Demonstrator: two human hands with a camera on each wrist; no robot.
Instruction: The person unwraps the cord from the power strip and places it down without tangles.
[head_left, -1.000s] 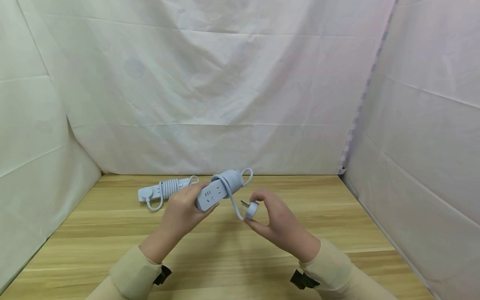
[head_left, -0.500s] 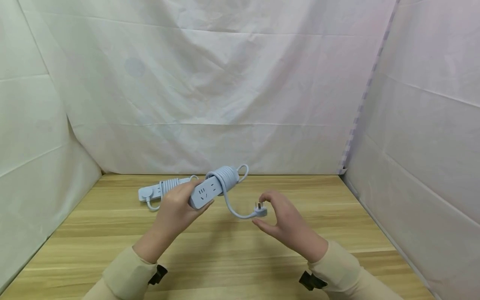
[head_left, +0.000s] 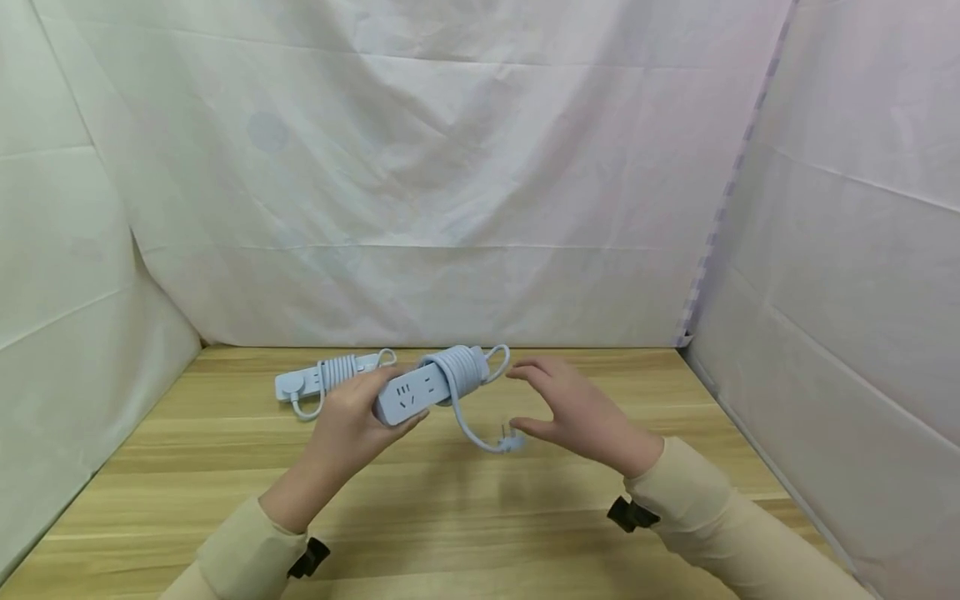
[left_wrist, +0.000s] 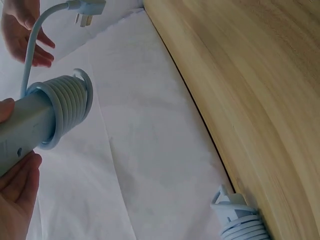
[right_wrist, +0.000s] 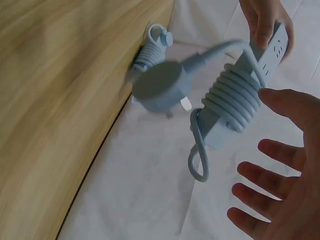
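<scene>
My left hand grips the near end of a pale blue power strip, holding it above the table. Its cord is wound in several turns round the far half, and a small loop sticks out at the end. From the coil a free length of cord hangs down to the three-pin plug, whose prongs point up. My right hand is apart from the strip, fingers spread and holding nothing, just right of the coil and above the plug. In the right wrist view the plug hangs blurred in front of the coil.
A second power strip lies on the wooden table at the back left, its cord wound round it and its plug seated in it. White cloth walls enclose the table at the back and sides.
My right hand has let go of the plug and moved right and up, fingers opening. The plug now dangles on its cord. My left hand with the strip has shifted slightly left.
</scene>
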